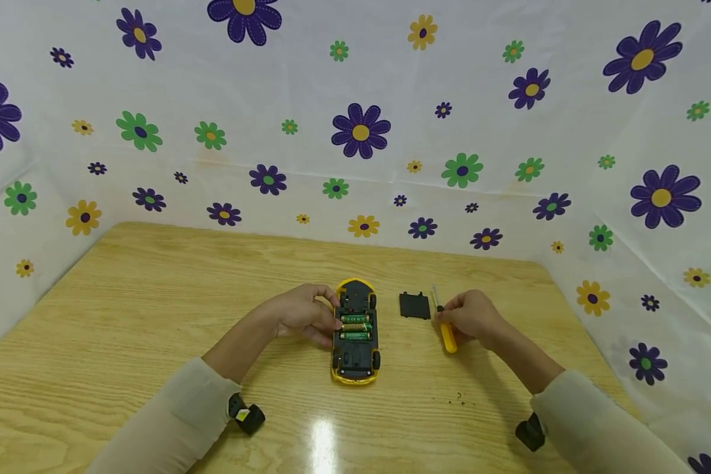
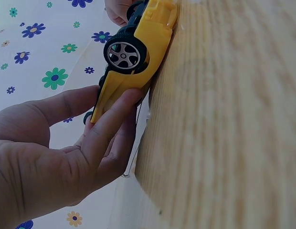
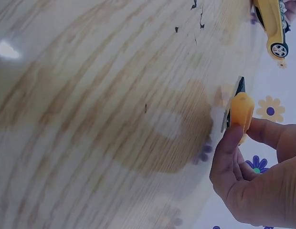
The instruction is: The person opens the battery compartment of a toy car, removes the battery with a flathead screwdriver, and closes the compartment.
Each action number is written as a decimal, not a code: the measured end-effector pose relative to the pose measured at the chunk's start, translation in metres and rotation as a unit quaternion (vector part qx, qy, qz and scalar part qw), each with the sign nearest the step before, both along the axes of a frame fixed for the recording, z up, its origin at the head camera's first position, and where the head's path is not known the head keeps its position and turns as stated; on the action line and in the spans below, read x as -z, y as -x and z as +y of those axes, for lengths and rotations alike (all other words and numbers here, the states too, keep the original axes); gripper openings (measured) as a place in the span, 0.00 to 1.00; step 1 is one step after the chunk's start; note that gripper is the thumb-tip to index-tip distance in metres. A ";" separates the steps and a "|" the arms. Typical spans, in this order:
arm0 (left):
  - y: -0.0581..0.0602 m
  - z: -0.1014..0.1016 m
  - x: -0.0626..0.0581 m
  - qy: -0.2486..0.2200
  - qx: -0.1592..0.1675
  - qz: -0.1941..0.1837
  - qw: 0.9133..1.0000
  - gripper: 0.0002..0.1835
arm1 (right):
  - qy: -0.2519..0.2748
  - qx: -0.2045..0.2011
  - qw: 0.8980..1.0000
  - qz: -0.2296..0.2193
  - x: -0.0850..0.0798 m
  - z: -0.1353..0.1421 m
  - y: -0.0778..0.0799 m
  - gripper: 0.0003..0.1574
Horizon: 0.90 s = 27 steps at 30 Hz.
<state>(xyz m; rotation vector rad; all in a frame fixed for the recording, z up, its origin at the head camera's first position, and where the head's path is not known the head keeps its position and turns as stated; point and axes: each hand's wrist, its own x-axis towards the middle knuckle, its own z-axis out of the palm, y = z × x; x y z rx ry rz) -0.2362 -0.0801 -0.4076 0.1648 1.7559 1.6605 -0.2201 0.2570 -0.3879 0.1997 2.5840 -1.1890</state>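
A toy car lies upside down on the table, its black underside up and yellow body showing at the edges. Three green batteries sit side by side in its uncovered battery bay. My left hand grips the car's left side, thumb on the underside and fingers along the yellow body. To the right, my right hand pinches a screwdriver by its yellow handle, its metal shaft pointing away from me. Between car and screwdriver lies a black battery cover.
The wooden table is bordered by a white cloth with printed flowers at the back and sides. Several tiny dark bits lie in front of my right hand. Both wrists carry black cameras.
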 end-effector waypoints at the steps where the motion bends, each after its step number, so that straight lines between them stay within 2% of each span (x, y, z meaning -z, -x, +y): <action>1: 0.000 0.000 0.000 0.000 0.000 0.000 1.000 0.18 | 0.000 0.000 1.000 -0.002 0.001 0.000 0.000 0.14; 19: 0.000 0.000 -0.001 -0.002 0.000 0.002 1.000 0.18 | -0.006 -0.016 1.000 -0.009 0.005 0.002 0.003 0.15; 27: 0.001 -0.001 0.001 -0.003 0.001 0.001 1.000 0.18 | -0.037 -0.025 0.999 0.005 0.002 0.001 0.004 0.20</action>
